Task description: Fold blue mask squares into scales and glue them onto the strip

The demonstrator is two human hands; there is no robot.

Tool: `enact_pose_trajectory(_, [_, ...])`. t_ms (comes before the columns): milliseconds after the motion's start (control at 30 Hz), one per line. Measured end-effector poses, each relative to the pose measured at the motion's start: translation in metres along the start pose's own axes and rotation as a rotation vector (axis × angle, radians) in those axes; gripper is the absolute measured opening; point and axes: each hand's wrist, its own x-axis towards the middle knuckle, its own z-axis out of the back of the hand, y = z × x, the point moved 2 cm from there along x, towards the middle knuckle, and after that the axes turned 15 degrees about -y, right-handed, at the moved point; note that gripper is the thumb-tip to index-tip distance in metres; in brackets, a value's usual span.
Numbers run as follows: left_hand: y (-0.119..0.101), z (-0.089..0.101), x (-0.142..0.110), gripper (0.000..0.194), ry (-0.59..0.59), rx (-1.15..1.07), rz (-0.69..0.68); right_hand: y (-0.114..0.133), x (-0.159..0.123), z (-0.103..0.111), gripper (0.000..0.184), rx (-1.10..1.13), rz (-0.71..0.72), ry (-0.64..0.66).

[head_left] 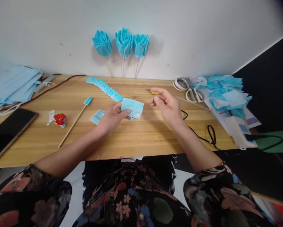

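Observation:
My left hand (114,114) pinches a light blue fabric square (133,107) between thumb and fingers, above the table's middle. Across a small gap to the right, my right hand (167,107) is raised with its fingers curled towards the thumb; whatever may be between them is too small to make out. A small tool with a yellow handle (154,92) and metal tip shows just behind the right fingers. Under my left wrist lies another blue square (97,117). A pleated row of blue pieces (105,87) runs up and left behind my left hand.
A stick with a blue tip (75,121), a red-wrapped item (60,119) and a phone (11,134) lie left, before stacked blue masks (14,82). Three blue fabric flowers (124,42) lean on the wall. Tape (181,84), scissors (194,94) and blue scraps (226,91) are right.

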Motion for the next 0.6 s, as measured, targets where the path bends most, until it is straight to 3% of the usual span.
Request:
enact_pose_trajectory(167, [0.0,0.008,0.0,0.02,0.015,0.029,-0.041,-0.004,0.017,-0.017,0.025,-0.038,0.021,-0.029])
enact_pose_trajectory(300, [-0.002,0.011,-0.001,0.032,0.041,0.035,-0.017,-0.008,0.017,-0.025,0.032,-0.059,-0.022,-0.024])
enact_pose_trajectory(500, [-0.006,0.006,-0.005,0.06,0.083,0.031,0.02,-0.014,0.004,-0.025,0.064,0.063,-0.254,0.171])
enact_pose_trajectory(600, [-0.002,0.004,-0.005,0.069,0.073,0.009,0.034,-0.012,-0.001,-0.03,0.069,0.128,-0.365,0.325])
